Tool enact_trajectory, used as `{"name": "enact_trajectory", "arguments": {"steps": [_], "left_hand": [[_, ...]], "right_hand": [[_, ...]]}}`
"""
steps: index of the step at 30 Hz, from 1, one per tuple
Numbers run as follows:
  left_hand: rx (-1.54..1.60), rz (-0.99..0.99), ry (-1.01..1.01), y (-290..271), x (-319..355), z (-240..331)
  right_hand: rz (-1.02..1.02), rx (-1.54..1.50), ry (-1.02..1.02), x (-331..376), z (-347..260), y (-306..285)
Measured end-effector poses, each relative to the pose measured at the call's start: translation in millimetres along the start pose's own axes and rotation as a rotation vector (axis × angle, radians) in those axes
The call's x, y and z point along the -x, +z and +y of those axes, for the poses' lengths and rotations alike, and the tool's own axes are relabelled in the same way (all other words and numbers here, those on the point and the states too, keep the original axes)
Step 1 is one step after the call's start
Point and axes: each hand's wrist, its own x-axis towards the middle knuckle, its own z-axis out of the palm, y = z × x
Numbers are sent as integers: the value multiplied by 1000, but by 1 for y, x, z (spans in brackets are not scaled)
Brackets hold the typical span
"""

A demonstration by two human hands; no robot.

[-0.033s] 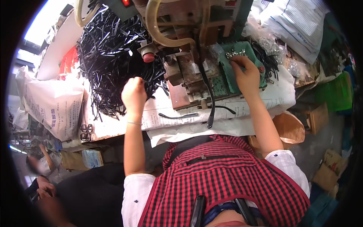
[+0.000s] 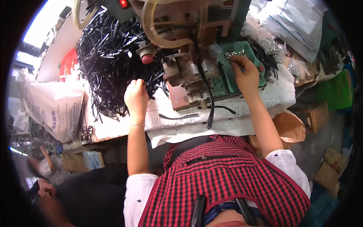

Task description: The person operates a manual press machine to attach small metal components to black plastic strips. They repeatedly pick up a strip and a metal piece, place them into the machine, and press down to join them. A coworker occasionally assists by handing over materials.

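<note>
My left hand (image 2: 136, 97) is closed at the near right edge of a big heap of black eyeglass temples (image 2: 109, 60); its fingertips are turned away, and what they hold is hidden. Over a green tray (image 2: 231, 81) my right hand (image 2: 246, 75) has thumb and fingers drawn together beside a little pile of small shiny metal parts (image 2: 236, 54). Anything in that pinch is too small to make out. Between my hands stands a bench machine (image 2: 191, 72) with metal blocks. A black temple (image 2: 210, 117) hangs down in front of it, tip toward me.
Loose temples (image 2: 177, 116) lie on the white paper (image 2: 159, 122) before the machine. A red button (image 2: 147, 59) sticks out left of it, under a yellowish hose (image 2: 151, 32). White sacks (image 2: 53, 106) flank the bench. Another person's hands (image 2: 46, 188) show at lower left.
My left hand has shifted slightly right and toward me, at the edge of the heap. My right hand stays nearly in place over the metal parts.
</note>
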Motion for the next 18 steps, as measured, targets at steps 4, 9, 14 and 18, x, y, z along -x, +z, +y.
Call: {"name": "enact_trajectory", "arguments": {"steps": [4, 9, 14, 18], "left_hand": [[214, 250, -154, 27, 26, -20], [858, 362, -329, -26, 2, 33], [1151, 293, -370, 1, -5, 47], [1180, 307, -399, 7, 24, 49]], "right_hand": [[99, 166, 19, 24, 12, -28], [-9, -100, -107, 21, -28, -33], [-16, -185, -316, -13, -72, 26], [5, -412, -145, -5, -78, 44]]}}
